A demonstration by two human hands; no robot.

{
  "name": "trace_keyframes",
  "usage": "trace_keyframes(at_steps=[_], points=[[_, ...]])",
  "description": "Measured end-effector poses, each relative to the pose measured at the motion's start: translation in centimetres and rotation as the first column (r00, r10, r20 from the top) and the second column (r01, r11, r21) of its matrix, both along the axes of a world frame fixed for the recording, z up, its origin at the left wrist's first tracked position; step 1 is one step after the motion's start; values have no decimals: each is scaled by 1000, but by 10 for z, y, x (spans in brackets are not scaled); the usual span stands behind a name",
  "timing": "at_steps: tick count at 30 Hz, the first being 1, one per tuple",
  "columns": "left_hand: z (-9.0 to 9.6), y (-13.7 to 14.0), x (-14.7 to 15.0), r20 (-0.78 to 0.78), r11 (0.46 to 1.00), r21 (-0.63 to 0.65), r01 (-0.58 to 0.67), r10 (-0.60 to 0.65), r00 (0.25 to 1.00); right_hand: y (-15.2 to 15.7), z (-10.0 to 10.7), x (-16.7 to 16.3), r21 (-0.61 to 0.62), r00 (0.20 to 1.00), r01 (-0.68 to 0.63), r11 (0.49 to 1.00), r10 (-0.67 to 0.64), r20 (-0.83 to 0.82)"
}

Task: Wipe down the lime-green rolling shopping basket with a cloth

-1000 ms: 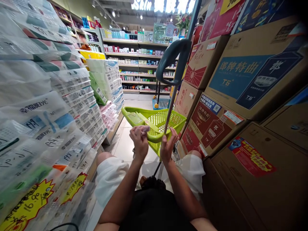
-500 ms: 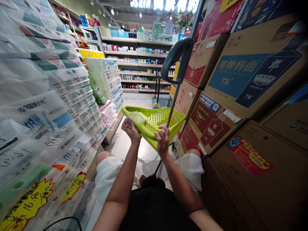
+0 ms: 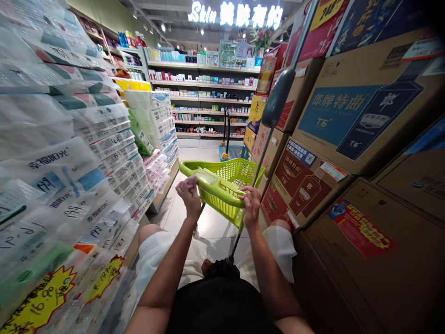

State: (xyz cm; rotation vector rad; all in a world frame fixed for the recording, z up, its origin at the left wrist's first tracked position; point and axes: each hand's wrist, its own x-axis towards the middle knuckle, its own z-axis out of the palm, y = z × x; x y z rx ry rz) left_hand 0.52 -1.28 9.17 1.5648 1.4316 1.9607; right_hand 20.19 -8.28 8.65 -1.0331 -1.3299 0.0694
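A lime-green plastic shopping basket [image 3: 225, 212] with perforated walls is in front of my knees, above the floor tiles. My left hand [image 3: 188, 195] is closed at the near left side of its broad green handle bar [image 3: 212, 182], fingers curled in against the edge. At the bar's right end, my right hand [image 3: 251, 205] is closed with thumb and fingers around the green plastic. A thin grey pole [image 3: 261, 160] slants up to the right past my right hand, carrying a dark blue-grey loop grip [image 3: 278, 98] seen nearly edge-on.
Stacked tissue packs [image 3: 107, 134] rise close on the left. Liquor cartons [image 3: 327, 111] wall in the right side. Ahead stand shelves of small boxed goods [image 3: 208, 79] and a blue platform cart [image 3: 229, 152] with a black handle. White floor tiles [image 3: 194, 150] run between.
The basket has turned a little, its near right corner shifting right along with my right hand. The pole and its loop grip have swung right and rotated edge-on. My view has tilted up slightly.
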Motion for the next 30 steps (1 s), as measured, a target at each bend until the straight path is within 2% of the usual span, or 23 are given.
trace_keyframes(at_steps=[2, 5, 6, 9, 10, 12, 14, 15, 17, 19, 21, 23, 26, 30], points=[[0, -9, 4, -165, 995, 79, 55, -42, 985, -3, 8, 2, -39, 986, 130, 991, -125, 108], [5, -11, 9, -418, 978, 124, 168, -103, 903, -7, 17, -1, -98, 937, 281, 955, -251, 244], [10, -7, 8, -447, 984, 109, 144, -81, 891, -7, 18, -2, -114, 929, 296, 948, -258, 264], [28, 13, 4, -403, 999, 13, -49, 50, 914, -6, 15, -2, -129, 927, 314, 941, -274, 254], [33, 17, 4, -400, 998, -14, -68, 57, 915, -5, 14, -1, -120, 928, 318, 940, -283, 244], [39, 15, 7, -480, 999, -26, 28, -37, 877, -3, 10, 3, -88, 924, 327, 941, -298, 240], [42, 5, 13, -624, 982, -26, 186, -161, 764, -1, 8, 6, -53, 914, 338, 940, -315, 256], [44, 1, 16, -682, 973, -40, 226, -192, 706, -1, 8, 7, -38, 909, 342, 939, -320, 268], [51, 0, 18, -735, 980, -94, 175, -187, 652, -1, 8, 8, -15, 899, 344, 939, -324, 294], [62, 10, 18, -735, 986, -166, 16, -134, 665, -2, 9, 6, 1, 889, 345, 939, -327, 322], [74, 25, 17, -739, 967, -232, -105, -105, 666, -1, 10, 3, 12, 877, 350, 937, -332, 347], [84, 39, 18, -778, 958, -276, -78, -175, 603, 0, 10, 0, 22, 867, 358, 933, -341, 364], [97, 52, 27, -825, 929, -364, 65, -355, 440, 1, 9, -2, 54, 853, 371, 927, -363, 375], [118, 72, 40, -765, 800, -599, 33, -584, 272, 2, 10, 0, 77, 852, 361, 930, -362, 378]])
